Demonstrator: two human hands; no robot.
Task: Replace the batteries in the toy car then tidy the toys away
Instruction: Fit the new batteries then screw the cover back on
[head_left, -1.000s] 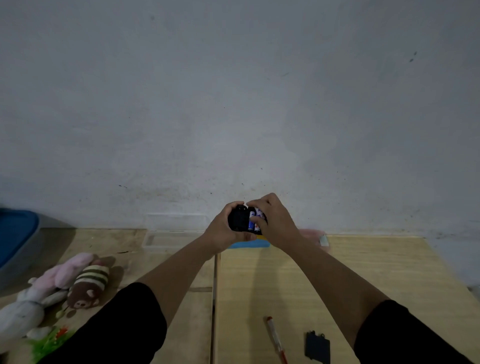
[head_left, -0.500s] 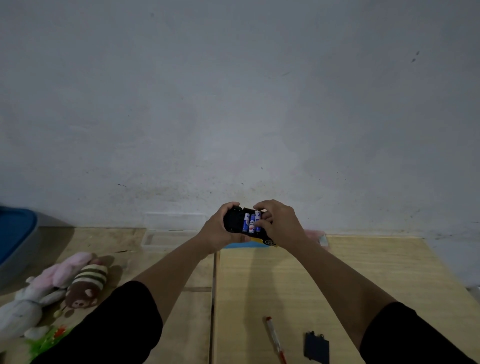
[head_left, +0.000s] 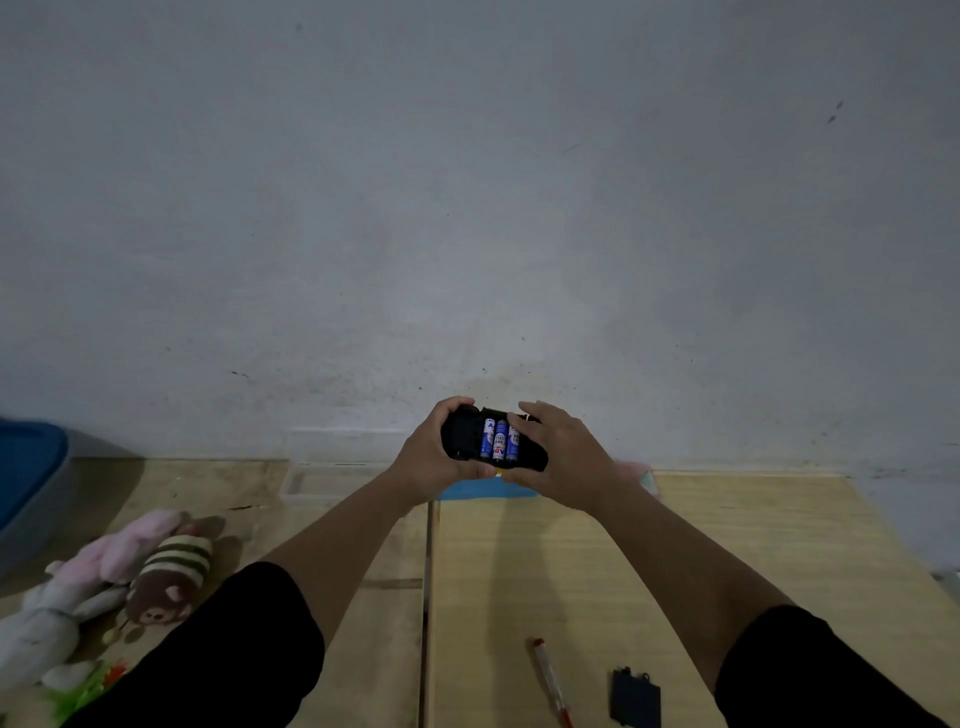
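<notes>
Up near the wall, both hands are holding the toy car (head_left: 470, 439) underside-up above the wooden table (head_left: 571, 561). The left hand (head_left: 428, 460) is curling round its left end, and the right hand (head_left: 563, 457) is gripping the right end, fingers lying over the open compartment's edge. Three blue batteries (head_left: 500, 440) are sitting side by side in that compartment, the rightmost partly covered by a right fingertip. Under the hands, a blue flat thing (head_left: 485, 489) is lying on the table, mostly hidden. Nearer the person, a red-tipped pen (head_left: 551, 680) and a small black cover (head_left: 635, 697) are lying just apart. Plush toys (head_left: 119, 582) are lying at the left, beside a blue bin (head_left: 26, 467); a clear tray (head_left: 332, 475) is sitting by the wall.
</notes>
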